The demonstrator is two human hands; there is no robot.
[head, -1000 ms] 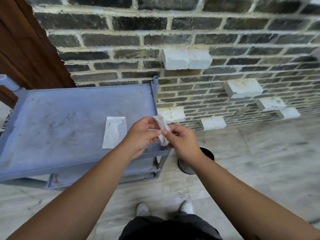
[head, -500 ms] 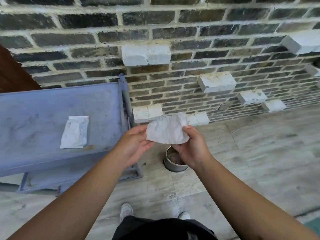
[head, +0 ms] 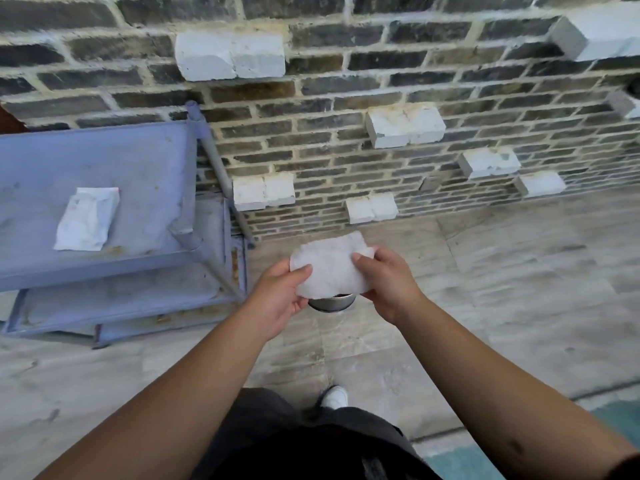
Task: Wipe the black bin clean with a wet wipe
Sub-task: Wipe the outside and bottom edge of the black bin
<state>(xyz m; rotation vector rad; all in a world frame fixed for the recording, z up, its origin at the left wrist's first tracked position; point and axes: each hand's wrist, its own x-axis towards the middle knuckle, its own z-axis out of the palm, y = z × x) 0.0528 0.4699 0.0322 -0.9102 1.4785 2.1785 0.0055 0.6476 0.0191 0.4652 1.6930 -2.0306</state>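
A white wet wipe (head: pixel 330 266) is spread open between both hands at the middle of the view. My left hand (head: pixel 280 296) pinches its left edge and my right hand (head: pixel 388 282) pinches its right edge. Directly below the wipe, on the stone floor, stands the small round bin (head: pixel 332 302) with a metal rim; only its near rim shows, the wipe hides the rest. An empty white wipe packet (head: pixel 86 220) lies on the top shelf of the blue cart (head: pixel 145 174) at the left.
A dark brick wall (head: pixel 346 98) with protruding white blocks runs across the back. The blue cart's corner post and lower shelf (head: pixel 138 292) stand just left of the bin. My white shoe (head: pixel 335 398) is on the grey stone floor below.
The folded wipe has been opened flat between both hands. The view has swung right and down, so the cart has slid left and the bin now sits right under the wipe.
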